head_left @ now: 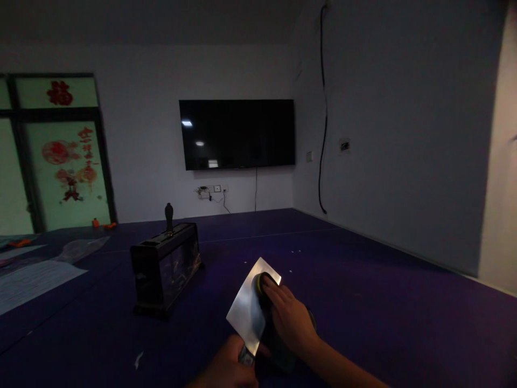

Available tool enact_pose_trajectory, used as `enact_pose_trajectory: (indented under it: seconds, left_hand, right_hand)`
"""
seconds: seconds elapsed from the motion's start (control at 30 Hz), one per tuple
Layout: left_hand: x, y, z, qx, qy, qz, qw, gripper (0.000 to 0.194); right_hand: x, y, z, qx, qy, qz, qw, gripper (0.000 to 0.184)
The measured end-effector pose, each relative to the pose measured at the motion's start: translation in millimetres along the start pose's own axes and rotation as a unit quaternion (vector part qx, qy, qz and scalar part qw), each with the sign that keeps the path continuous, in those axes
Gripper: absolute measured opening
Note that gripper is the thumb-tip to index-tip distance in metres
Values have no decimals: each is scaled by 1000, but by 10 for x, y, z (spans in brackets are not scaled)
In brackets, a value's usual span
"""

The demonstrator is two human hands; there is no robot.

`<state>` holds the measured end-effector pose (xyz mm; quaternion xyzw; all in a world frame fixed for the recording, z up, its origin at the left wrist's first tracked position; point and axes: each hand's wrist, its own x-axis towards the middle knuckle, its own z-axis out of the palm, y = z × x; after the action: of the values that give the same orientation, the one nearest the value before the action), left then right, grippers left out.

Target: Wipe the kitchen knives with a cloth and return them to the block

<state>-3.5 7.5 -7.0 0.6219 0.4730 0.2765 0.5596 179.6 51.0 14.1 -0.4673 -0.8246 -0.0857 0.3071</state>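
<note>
My left hand is closed round the handle of a shiny metal cleaver, at the bottom middle of the view. The wide blade tilts up and away from me. My right hand is curled over a dark pad with a yellow edge and presses it against the blade's upper face. Both hands hover low over the purple floor covering.
A dark rectangular case with a small dark figure on top stands on the floor to the left. A black TV hangs on the far wall. A glass door with red paper decorations is at left. Pale sheets lie on the floor.
</note>
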Motion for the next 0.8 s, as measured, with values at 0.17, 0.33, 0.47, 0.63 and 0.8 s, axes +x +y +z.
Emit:
enact_pose_trajectory:
  seconds: [0.17,0.33,0.47,0.63,0.8]
  left_hand:
    - [15,20,13,-43,-8,-9,999,54]
    - [22,-7,12,-70,-11,-4,997,54]
    - [-7,20,23,-81,-5,3,997,53]
    - [-26,38,21,-62,-21,-8,998,54]
    - [-44,86,37,-27,-9,-26,999,57]
  right_hand:
    - [15,65,10,18,13,88,996,55]
    - [-6,120,84,29,36,118,992,54]
    - [-19,156,118,37,60,124,990,54]
    - [-26,160,116,47,72,108,990,52]
    - [-30,156,106,45,74,111,990,50]
